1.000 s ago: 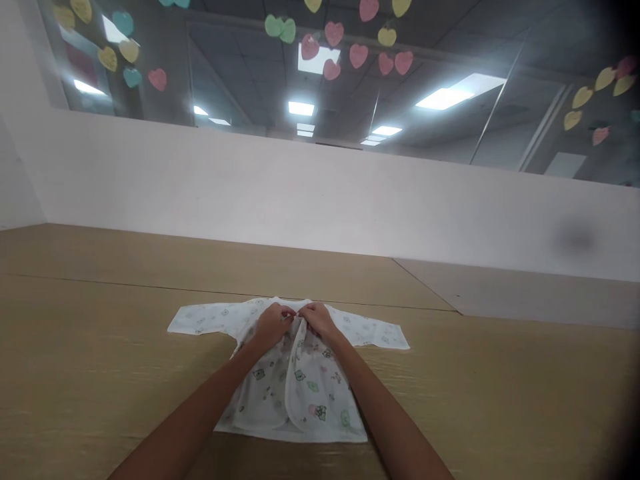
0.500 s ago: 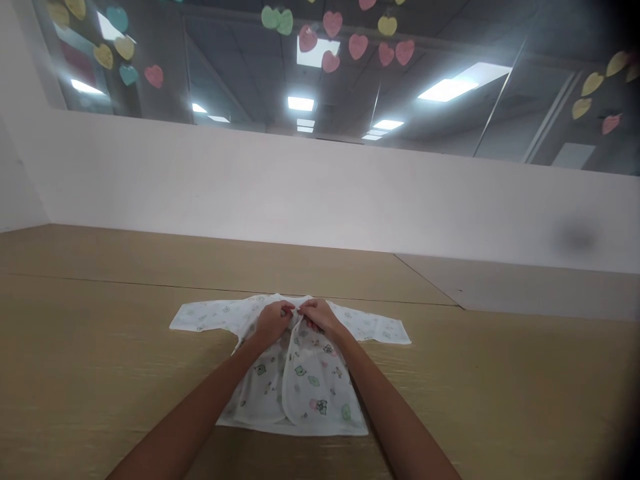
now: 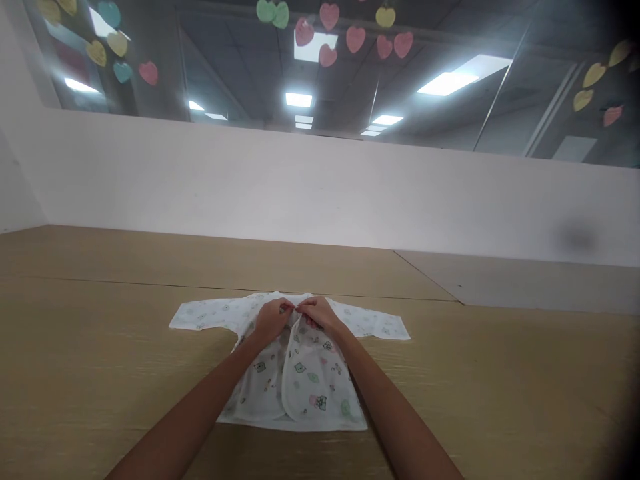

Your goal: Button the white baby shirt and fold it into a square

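Note:
A white baby shirt point(image 3: 320, 383) printed with small green and pink figures lies spread out, front side up, both sleeves stretched sideways. Its two front edges run down the middle and part toward the hem. At the neckline my left hand point(image 3: 273, 320) pinches the fabric with thumb and index finger. My right hand point(image 3: 319, 313) pinches the other front edge right beside it, its remaining fingers curled underneath. The fingertips of both hands meet at the collar. Whatever small fastening lies between them is hidden by the fingers.
The shirt rests on a wood-coloured table point(image 3: 500, 387) with a dark seam behind the collar. A white wall point(image 3: 300, 180) rises at the back, under a window with paper hearts point(image 3: 355, 39) stuck on it. A pale grey panel point(image 3: 540, 283) adjoins at the right.
My fingertips have drawn together, closing the small gap between them at the collar. The shirt stays in place, and the view has shifted slightly.

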A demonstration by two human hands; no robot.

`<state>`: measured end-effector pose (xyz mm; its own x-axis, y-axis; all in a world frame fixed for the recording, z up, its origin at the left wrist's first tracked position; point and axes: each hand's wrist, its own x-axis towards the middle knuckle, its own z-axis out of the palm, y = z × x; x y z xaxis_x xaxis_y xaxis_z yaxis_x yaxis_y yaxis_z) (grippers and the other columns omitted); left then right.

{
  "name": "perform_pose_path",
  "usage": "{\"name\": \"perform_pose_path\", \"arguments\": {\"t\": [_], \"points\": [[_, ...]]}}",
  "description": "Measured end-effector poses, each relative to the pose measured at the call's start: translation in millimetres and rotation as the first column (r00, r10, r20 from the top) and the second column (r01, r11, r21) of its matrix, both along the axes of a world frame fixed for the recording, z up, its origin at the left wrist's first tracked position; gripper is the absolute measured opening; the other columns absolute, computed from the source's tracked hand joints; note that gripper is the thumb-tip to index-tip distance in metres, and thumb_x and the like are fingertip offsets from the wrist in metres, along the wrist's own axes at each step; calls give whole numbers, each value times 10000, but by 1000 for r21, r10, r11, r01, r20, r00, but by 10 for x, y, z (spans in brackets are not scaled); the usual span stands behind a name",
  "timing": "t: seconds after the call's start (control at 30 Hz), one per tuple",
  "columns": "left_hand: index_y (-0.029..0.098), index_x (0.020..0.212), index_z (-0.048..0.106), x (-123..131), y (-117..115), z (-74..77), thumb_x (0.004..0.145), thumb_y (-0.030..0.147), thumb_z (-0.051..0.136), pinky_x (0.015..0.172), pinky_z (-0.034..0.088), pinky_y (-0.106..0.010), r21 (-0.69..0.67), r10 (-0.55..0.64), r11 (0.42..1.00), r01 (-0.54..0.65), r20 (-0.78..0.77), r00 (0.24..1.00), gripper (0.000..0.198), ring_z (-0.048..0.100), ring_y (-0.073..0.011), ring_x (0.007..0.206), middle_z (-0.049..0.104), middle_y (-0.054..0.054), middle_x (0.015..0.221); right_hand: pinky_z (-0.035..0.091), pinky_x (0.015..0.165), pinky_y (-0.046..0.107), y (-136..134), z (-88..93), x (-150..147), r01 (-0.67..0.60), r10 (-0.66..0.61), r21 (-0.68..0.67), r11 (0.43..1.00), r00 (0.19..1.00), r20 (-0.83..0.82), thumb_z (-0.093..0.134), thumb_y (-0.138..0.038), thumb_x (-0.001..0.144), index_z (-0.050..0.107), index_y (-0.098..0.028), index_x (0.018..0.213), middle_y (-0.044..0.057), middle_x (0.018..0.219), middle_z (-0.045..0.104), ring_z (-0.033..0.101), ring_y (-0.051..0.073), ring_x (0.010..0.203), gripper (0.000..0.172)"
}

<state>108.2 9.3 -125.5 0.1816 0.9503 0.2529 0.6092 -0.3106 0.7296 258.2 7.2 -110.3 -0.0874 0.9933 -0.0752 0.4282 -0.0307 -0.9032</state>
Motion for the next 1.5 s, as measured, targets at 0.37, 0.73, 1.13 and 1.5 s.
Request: {"name": "perform_pose_path", "arguments": {"t": [0.37, 0.73, 1.13, 1.5], "points": [[173, 844, 687, -1, 46, -52, 817, 274, 442, 731, 398, -264, 20, 21, 1000, -21, -10, 1000, 267, 591, -176, 818, 688, -49, 880, 285, 389, 165, 22, -4, 10, -4, 5, -15, 1000, 1000, 31, 558, -253, 686, 581, -124, 608, -50, 397, 416, 363, 57, 372, 153], [164, 831, 660, 3, 27, -40, 742, 285, 547, 719, 416, -256, -4, 23, 1000, -24, -17, 1000, 189, 594, -166, 768, 682, -39, 809, 268, 383, 169, 28, -20, 29, -36, 35, 10, 999, 999, 34, 552, -258, 694, 583, -122, 592, -44, 394, 421, 355, 60, 370, 173], [171, 848, 630, 10, -14, -5, 785, 205, 485, 711, 400, -242, 22, 38, 999, -37, -56, 998, 161, 584, -149, 788, 666, -40, 854, 274, 374, 173, -24, 33, 10, -14, 15, -15, 1000, 1000, 2, 558, -247, 685, 575, -124, 608, -42, 405, 435, 356, 62, 366, 147], [156, 852, 637, -13, 7, -24, 787, 203, 448, 701, 400, -245, 20, 1, 1000, -2, 5, 1000, 206, 582, -157, 781, 668, -40, 839, 278, 374, 162, -53, 77, -14, -10, 8, -46, 999, 999, -39, 536, -237, 703, 560, -127, 608, -40, 399, 448, 377, 63, 372, 148]]}}
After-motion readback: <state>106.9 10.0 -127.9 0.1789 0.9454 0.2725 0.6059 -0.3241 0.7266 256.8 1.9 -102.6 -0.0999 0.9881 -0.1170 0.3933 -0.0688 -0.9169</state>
